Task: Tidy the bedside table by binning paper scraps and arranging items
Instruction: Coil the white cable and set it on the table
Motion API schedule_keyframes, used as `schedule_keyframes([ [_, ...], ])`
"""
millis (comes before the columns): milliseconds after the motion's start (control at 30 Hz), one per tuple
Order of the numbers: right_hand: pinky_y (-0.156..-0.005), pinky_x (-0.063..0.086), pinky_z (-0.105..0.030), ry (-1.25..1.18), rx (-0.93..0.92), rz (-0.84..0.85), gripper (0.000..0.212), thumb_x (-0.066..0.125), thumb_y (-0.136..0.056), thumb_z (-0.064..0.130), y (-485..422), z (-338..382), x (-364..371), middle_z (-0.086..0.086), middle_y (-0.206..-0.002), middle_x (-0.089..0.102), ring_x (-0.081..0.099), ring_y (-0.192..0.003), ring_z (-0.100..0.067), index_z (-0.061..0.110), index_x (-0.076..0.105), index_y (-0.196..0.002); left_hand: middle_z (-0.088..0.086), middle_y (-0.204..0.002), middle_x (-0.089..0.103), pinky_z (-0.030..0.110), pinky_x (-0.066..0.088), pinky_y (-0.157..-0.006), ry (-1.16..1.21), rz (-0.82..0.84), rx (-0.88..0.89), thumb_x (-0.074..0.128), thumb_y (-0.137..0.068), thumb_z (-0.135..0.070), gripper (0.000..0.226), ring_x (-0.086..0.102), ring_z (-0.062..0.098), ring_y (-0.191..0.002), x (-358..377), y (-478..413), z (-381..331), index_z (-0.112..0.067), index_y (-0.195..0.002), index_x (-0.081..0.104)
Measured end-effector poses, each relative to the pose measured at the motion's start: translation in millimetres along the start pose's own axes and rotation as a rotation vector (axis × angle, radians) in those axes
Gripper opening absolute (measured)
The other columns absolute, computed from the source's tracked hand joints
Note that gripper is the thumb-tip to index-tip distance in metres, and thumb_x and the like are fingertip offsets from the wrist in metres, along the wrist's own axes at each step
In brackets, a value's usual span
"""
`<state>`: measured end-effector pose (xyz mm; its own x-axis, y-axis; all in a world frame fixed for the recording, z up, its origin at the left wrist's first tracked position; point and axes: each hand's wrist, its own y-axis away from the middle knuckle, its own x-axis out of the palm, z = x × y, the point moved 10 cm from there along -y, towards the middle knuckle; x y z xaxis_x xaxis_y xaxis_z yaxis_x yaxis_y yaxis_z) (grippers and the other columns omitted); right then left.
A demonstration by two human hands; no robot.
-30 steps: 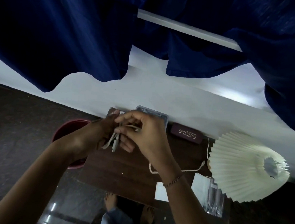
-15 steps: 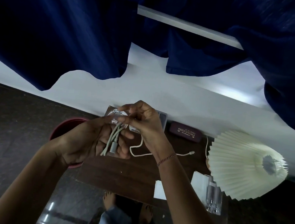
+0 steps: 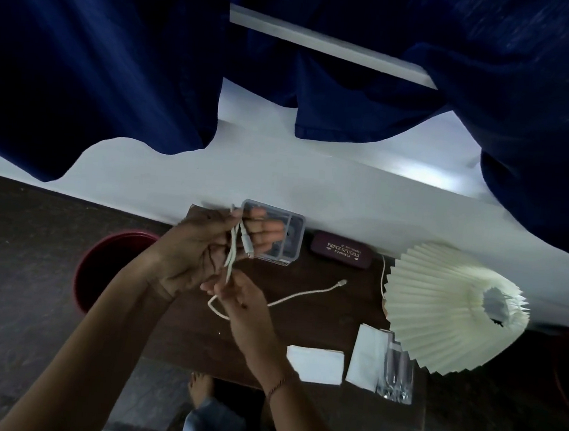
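The left hand [image 3: 200,252] holds folded loops of thin white charging cable [image 3: 231,257], fingers [image 3: 268,232] curled round them, in front of a clear plastic box [image 3: 293,236]. Just below, the right hand [image 3: 242,306] pinches the same cable, whose loose end trails right across the dark wooden table [image 3: 301,323].

Bedroom: bedside table [image 3: 318,280], lamp [image 3: 450,312], curtains [image 3: 117,63].

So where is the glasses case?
Head view: the maroon glasses case lies by the wall, right of the clear plastic box, left of the pleated lampshade.
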<state>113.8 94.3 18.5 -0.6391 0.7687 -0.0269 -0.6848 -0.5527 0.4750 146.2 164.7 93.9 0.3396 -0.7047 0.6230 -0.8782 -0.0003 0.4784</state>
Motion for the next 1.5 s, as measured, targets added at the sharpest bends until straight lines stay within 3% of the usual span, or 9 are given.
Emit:
schedule_keyframes([
  [333,-0.068,0.048,-0.013,0.101,-0.185,0.097,0.020,0.048,-0.094,0.010,35,39,23,-0.018,-0.087,0.069,0.059,-0.069,0.000,0.011,0.058,-0.111,0.009,-0.087,0.077,0.024,0.058,-0.076,-0.069,-0.163,0.145,0.032,-0.097,-0.006,0.026,0.072,0.019,-0.089,-29,-20,-24,0.002,-0.102,0.056],
  [433,-0.069,0.050,-0.028,0.113,-0.253,0.050,0.024,0.045,-0.096,0.014,41,62,13,-0.007,-0.073,0.059,0.054,-0.066,-0.005,0.008,0.057,-0.115,0.008,-0.089,0.077,0.025,0.058,-0.080,-0.087,-0.213,0.142,0.032,-0.097,-0.012,0.029,0.072,0.020,-0.090,-39,-19,-29,0.003,-0.109,0.054],
  [533,-0.060,0.040,-0.016,0.154,-0.347,0.018,0.026,0.048,-0.095,0.021,43,93,-1,0.014,-0.066,0.048,0.047,-0.059,0.001,0.016,0.058,-0.118,0.011,-0.096,0.075,0.030,0.057,-0.084,-0.026,-0.221,0.061,0.032,-0.097,-0.032,0.043,0.071,0.023,-0.095,-43,-15,-27,0.001,-0.111,0.056],
  [667,-0.060,0.034,-0.004,0.399,-0.494,-0.033,0.022,0.057,-0.090,0.027,42,135,-14,0.015,-0.071,0.055,0.048,-0.063,0.011,0.016,0.066,-0.107,0.018,-0.113,0.069,0.037,0.050,-0.092,-0.046,-0.212,-0.005,0.028,-0.093,-0.051,0.065,0.067,0.026,-0.104,-42,-5,-27,0.001,-0.117,0.057],
  [833,-0.062,0.049,-0.028,0.581,-0.645,-0.107,0.013,0.067,-0.082,0.025,31,178,-31,-0.004,-0.078,0.070,0.061,-0.069,-0.010,0.015,0.074,-0.086,0.016,-0.095,0.071,0.029,0.055,-0.071,-0.254,-0.106,-0.158,0.022,-0.090,-0.057,0.073,0.067,0.022,-0.081,-31,7,-11,-0.001,-0.117,0.059],
  [1067,-0.062,0.055,-0.019,0.272,-0.475,0.016,0.019,0.086,-0.057,0.020,-10,170,-52,0.006,-0.067,0.071,0.066,-0.064,-0.005,0.017,0.071,-0.067,0.030,-0.113,0.064,0.038,0.053,-0.092,-0.097,0.232,-0.293,0.025,-0.085,-0.060,0.083,0.061,0.038,-0.109,7,34,14,0.009,-0.118,0.055],
  [1333,-0.042,0.046,-0.009,-0.545,0.003,0.430,0.038,0.050,-0.090,0.008,-14,104,-6,0.014,-0.047,0.062,0.056,-0.042,0.004,0.023,0.068,-0.059,0.040,-0.137,0.036,0.051,0.008,-0.115,0.361,0.578,-0.227,0.036,-0.089,-0.054,0.087,0.035,0.047,-0.131,59,59,-11,0.016,-0.137,0.018],
  [1433,-0.052,0.049,-0.006,-0.440,-0.010,0.216,0.042,0.039,-0.091,-0.006,-12,80,-8,0.017,-0.057,0.067,0.061,-0.054,0.010,0.020,0.071,-0.081,0.039,-0.144,0.021,0.050,0.000,-0.116,0.348,0.551,-0.152,0.036,-0.088,-0.057,0.091,0.018,0.047,-0.138,63,55,-24,0.015,-0.138,0.013],
  [1500,-0.068,0.054,-0.016,-0.312,-0.060,0.094,0.030,0.046,-0.094,0.011,-3,71,-8,0.010,-0.065,0.069,0.065,-0.063,0.001,0.019,0.071,-0.081,0.037,-0.146,0.007,0.050,-0.005,-0.116,0.355,0.534,-0.110,0.038,-0.087,-0.057,0.093,0.004,0.047,-0.139,65,52,-34,0.014,-0.139,0.009],
])
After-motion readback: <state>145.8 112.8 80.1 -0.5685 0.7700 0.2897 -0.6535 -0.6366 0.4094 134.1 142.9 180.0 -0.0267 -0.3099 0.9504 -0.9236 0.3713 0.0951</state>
